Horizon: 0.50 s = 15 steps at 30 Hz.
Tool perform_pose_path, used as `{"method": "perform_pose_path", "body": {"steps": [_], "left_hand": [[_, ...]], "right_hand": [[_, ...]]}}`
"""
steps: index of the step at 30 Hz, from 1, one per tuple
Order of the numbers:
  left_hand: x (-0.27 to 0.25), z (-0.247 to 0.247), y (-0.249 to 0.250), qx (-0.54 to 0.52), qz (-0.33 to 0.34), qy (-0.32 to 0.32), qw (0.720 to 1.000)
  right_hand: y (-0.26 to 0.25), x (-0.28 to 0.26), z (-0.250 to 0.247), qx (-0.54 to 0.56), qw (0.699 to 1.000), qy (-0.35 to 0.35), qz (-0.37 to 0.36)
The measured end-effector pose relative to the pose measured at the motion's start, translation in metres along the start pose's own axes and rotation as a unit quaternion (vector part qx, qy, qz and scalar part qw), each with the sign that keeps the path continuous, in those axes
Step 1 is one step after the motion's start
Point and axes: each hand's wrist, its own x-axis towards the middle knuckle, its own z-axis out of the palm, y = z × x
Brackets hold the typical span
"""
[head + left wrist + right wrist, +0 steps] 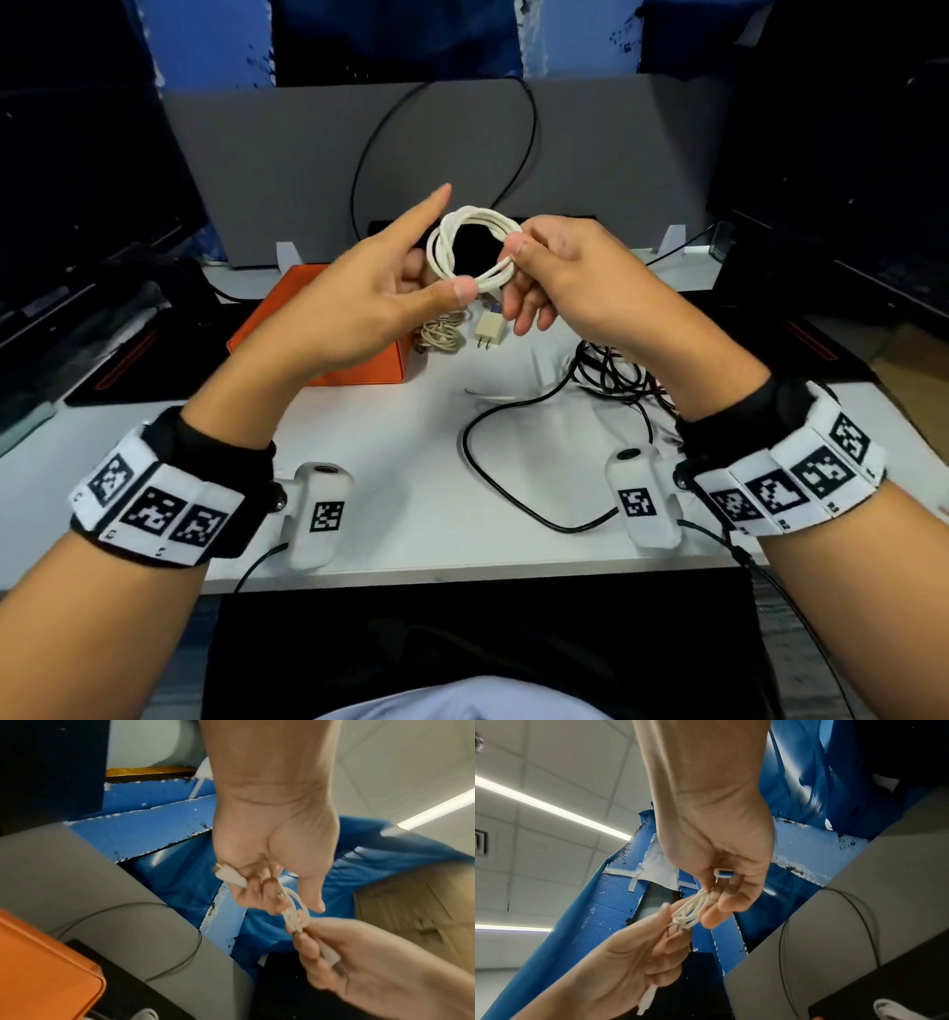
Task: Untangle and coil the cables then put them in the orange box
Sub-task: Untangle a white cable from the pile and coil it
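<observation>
A white cable [475, 231] is wound into a small coil and held in the air above the white table [411, 488]. My left hand [436, 282] pinches the coil's lower edge with its thumb, index finger stretched out. My right hand [518, 252] pinches the coil's right side. In the left wrist view the left hand [270, 892] also holds a white connector [228, 877]. In the right wrist view the right hand [721, 892] holds a blue-tipped plug [723, 873] over the strands [690, 912]. The orange box [359, 367] lies under my left hand.
A beige braided cable [441, 336] and a white charger plug [488, 331] lie right of the box. A tangle of black cables [616, 370] covers the table's right part. A grey partition [616, 144] stands behind, dark monitors at both sides.
</observation>
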Motion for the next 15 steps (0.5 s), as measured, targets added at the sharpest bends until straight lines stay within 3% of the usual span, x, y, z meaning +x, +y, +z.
{"method": "perform_pose_path", "body": {"steps": [2,7,11,15], "left_hand": [[-0.001,-0.002,0.002,0.0,0.003,0.003,1.0],[0.005,0.007,-0.006,0.062,0.001,0.138,0.989],[0.004,0.008,-0.005,0.052,-0.012,0.12,0.991],[0.002,0.001,-0.001,0.156,-0.022,0.126,0.979]], "right_hand": [[-0.001,0.0,-0.002,-0.005,1.0,-0.005,-0.003],[0.0,0.001,0.004,0.012,1.0,0.024,-0.005],[0.002,0.001,0.006,0.048,0.998,0.048,0.005],[0.005,0.001,0.008,0.019,0.999,0.038,0.001]]}}
